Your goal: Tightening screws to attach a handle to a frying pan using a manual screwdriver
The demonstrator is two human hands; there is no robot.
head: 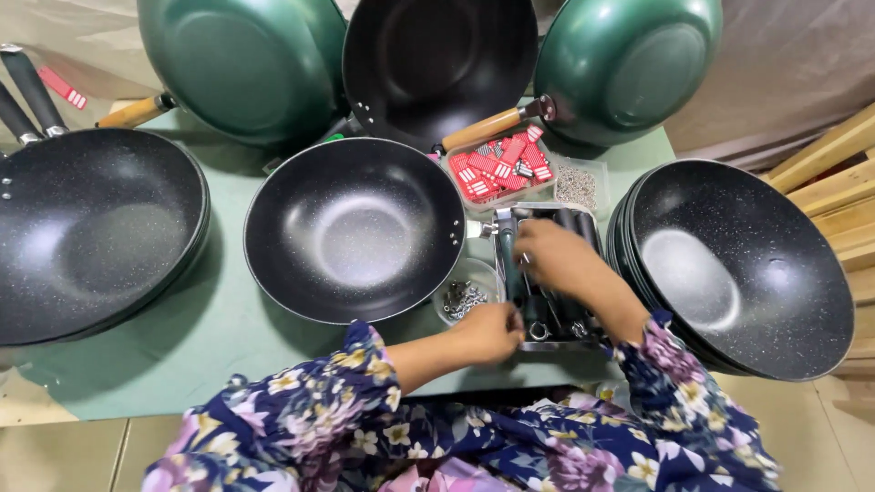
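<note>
Right hand (556, 255) grasping dark handle (510, 264) (in tray (583, 217)); left hand (492, 333) clenched, touching tray edge.

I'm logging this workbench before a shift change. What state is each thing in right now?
Centre wok: upright, empty, no handle fitted.
Right wok stack: nested, upright, handleless.
Left wok stack: nested, handles on.
Green woks: tilted on edge, wooden handles on.
Handle tray: holds dark handles.
Left hand: at the tray's near edge.
Right hand: closed on a handle.
</note>
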